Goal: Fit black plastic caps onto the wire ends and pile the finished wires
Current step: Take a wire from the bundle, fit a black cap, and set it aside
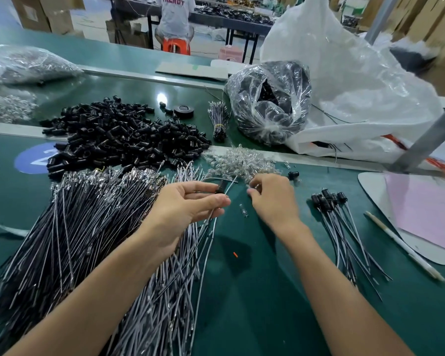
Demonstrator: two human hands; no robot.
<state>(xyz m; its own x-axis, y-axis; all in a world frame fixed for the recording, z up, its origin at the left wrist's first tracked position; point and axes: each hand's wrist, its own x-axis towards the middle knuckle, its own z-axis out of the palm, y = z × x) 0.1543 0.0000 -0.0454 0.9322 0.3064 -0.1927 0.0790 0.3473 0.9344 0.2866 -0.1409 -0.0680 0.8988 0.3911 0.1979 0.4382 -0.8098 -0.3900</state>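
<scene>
Head view of a green workbench (262, 291). Left hand (188, 209): thumb and fingers pinched together on a black plastic cap (220, 188) and the thin grey wires (211, 222) running through it, held just above the bench. Right hand (272, 196): fingers curled inward at the near edge of a heap of small clear glass bulbs (239, 160); whether they grip a bulb cannot be told. One clear bulb (243, 209) lies on the bench between the hands.

Loose black caps (118, 134), short glossy cylinders, are heaped behind the left hand, partly covering a blue round sticker (32, 160) with a white "2". Uncapped wires with bright metal terminals fan out under the left forearm: a black bundle (70, 232) and a grey bundle (170, 286).

Finished wires (342, 227), each capped in black, lie piled to the right of the right hand, well apart from the raw stock. A white pen (403, 246) lies beside them. A clear plastic bag (270, 104) of black parts sits behind, near a roll of black tape (183, 110). A seated person's white shirt (175, 14) reads "TRENDY".
</scene>
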